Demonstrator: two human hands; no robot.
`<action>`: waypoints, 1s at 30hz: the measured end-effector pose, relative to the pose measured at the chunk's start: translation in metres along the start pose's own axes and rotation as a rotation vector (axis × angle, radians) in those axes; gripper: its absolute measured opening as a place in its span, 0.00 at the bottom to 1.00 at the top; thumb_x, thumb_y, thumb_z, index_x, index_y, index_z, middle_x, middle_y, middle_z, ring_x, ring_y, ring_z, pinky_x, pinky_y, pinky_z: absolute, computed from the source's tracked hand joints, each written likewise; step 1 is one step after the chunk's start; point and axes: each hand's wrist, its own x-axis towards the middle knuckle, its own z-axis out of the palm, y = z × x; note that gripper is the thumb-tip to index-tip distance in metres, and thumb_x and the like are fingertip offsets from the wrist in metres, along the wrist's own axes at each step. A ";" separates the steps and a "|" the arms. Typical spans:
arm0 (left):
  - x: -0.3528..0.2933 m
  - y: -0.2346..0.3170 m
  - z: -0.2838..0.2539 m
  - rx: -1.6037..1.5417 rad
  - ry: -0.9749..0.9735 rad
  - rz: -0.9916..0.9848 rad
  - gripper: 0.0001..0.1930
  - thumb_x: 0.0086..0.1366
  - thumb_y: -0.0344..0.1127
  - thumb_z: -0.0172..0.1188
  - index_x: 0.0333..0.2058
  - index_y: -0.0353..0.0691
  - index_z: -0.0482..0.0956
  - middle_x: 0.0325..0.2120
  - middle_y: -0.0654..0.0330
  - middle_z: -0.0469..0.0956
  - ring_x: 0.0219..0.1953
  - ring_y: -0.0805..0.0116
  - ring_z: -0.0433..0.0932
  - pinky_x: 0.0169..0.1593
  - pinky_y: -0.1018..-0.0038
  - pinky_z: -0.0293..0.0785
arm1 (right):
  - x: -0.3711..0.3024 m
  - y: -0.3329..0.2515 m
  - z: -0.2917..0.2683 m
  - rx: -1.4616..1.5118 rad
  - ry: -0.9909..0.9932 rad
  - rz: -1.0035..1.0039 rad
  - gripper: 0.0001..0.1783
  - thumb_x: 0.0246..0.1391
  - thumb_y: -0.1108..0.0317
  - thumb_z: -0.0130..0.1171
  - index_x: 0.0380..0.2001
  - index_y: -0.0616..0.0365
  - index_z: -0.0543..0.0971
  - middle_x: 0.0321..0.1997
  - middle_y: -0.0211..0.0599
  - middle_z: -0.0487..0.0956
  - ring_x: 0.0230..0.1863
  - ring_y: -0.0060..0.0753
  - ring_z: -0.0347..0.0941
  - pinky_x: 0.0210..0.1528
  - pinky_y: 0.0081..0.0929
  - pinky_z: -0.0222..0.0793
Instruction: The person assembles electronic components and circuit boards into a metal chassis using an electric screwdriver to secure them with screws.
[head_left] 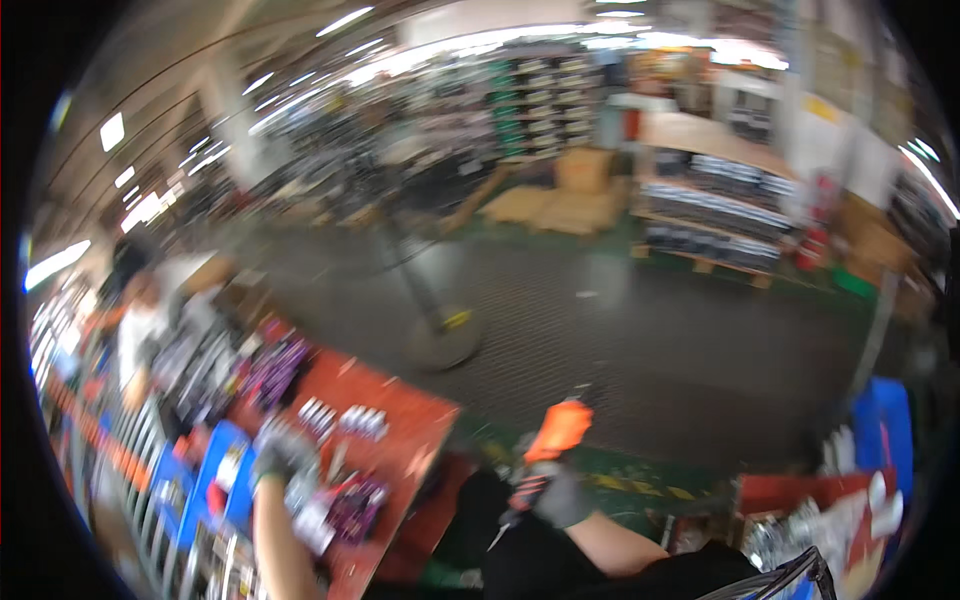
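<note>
A red table [415, 410] and blue bin [204, 480] are on my left. Right of them is an orange tool [556, 435], gripped by my right hand [567, 498]. My left hand [274, 458] is near the bin; I can't tell if it's closed.

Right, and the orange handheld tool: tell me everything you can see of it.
The handheld tool has a bright orange upper end and a darker, black-and-red lower section that narrows to a thin tip. It looks like plastic, though blur hides its exact type and finer parts. It slants across the view, orange end up and to the right, tip down and to the left. The gloved right grip holds it, to the right of the red table.
</note>
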 end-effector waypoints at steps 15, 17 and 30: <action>0.011 -0.027 0.029 -0.012 0.127 -0.209 0.17 0.59 0.37 0.65 0.47 0.40 0.86 0.48 0.47 0.84 0.51 0.52 0.84 0.53 0.62 0.80 | -0.036 0.005 0.025 -0.500 -0.016 -0.322 0.27 0.53 0.73 0.64 0.57 0.60 0.72 0.47 0.36 0.77 0.35 0.29 0.79 0.39 0.30 0.79; 0.010 -0.036 0.037 -0.007 0.133 -0.215 0.17 0.60 0.37 0.65 0.47 0.40 0.86 0.48 0.47 0.84 0.51 0.52 0.84 0.53 0.62 0.80 | -0.039 0.009 0.022 -0.524 -0.013 -0.324 0.28 0.54 0.72 0.64 0.59 0.60 0.72 0.47 0.36 0.77 0.35 0.29 0.79 0.39 0.30 0.79; 0.019 -0.061 0.067 0.025 0.199 -0.189 0.08 0.57 0.32 0.68 0.36 0.40 0.86 0.40 0.48 0.86 0.44 0.47 0.86 0.46 0.56 0.81 | -0.043 0.021 0.026 -0.631 0.051 -0.270 0.27 0.54 0.73 0.63 0.58 0.61 0.71 0.48 0.38 0.78 0.37 0.32 0.79 0.43 0.33 0.80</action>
